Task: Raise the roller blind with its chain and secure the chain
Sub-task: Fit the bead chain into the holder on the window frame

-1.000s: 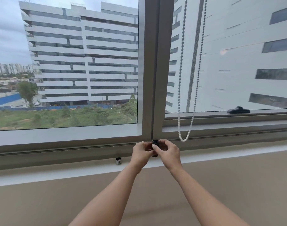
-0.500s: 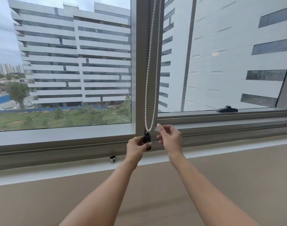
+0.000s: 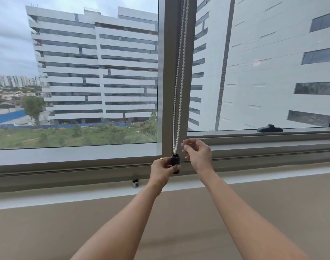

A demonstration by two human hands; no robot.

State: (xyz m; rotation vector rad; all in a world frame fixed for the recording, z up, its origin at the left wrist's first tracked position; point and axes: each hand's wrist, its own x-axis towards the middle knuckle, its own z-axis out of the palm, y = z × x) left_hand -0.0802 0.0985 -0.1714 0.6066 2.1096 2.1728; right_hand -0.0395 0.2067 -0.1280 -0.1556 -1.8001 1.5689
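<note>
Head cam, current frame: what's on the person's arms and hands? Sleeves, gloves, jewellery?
Left forearm and right forearm are bare to the frame edge: no sleeves, gloves, watch or bracelet in view. The left hand wears a thin gold-coloured ring on one finger. No ring shows on the right hand.

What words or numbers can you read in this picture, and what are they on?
No text here can be read.
On the black chain holder gripped by the left hand: a faint pale mark, too small and blurred to read.
On the buildings outside: no signs or numbers that can be read.
</note>
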